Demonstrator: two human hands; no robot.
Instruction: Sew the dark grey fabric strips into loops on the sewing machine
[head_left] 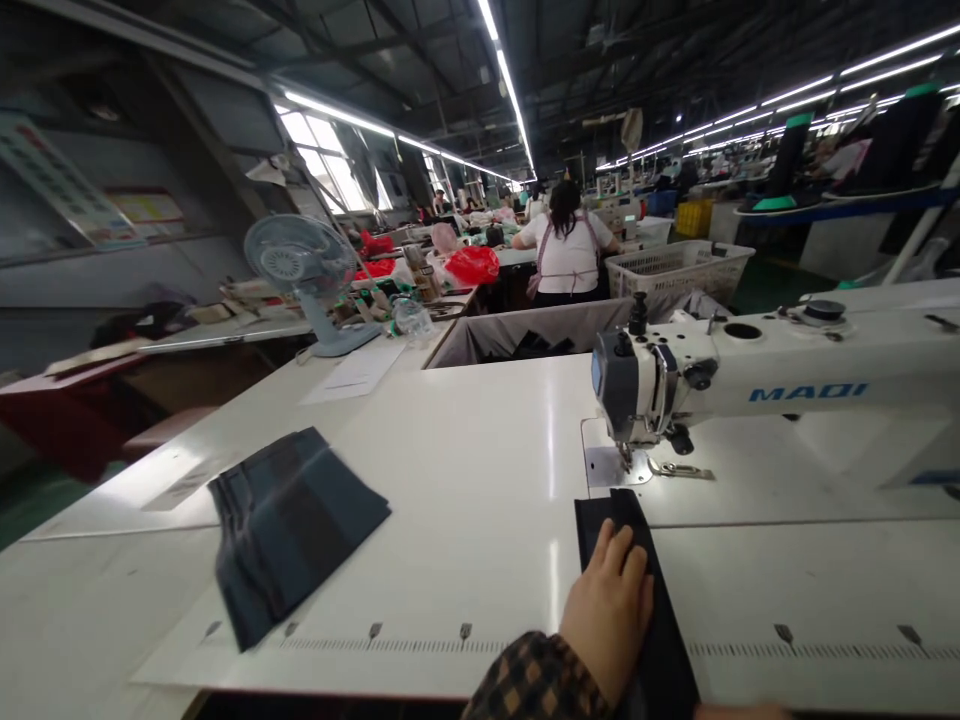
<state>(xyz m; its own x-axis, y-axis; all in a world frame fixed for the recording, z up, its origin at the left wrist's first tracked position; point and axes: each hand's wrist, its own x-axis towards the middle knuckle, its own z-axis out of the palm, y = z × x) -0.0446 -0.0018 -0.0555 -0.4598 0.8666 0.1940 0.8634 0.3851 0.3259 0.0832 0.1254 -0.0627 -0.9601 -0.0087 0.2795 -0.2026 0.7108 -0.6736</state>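
A long folded piece of black fabric (pixel 667 640) lies on the white sewing table, its far end just short of the needle plate. My left hand (pixel 609 605), in a checked brown and black sleeve, rests on top of it with fingers stretched forward and slightly bent, pressing it down. Only a blurred sliver of my right hand (pixel 739 712) shows at the bottom edge, beside the fabric's near end; its fingers are hidden. The sewing machine (pixel 795 370) stands beyond, its presser foot (pixel 626 455) over the metal plate. To the left lies a stack of dark blue-grey fabric pieces (pixel 300 530).
A ruler scale (pixel 420 645) runs along the table's front. Behind the table is a cloth-lined bin (pixel 517 335) with dark pieces inside. A grey-blue fan (pixel 307 270) and a paper sheet (pixel 356 370) are at back left. Farther off, a co-worker (pixel 568 245) sits near a white basket (pixel 679 268).
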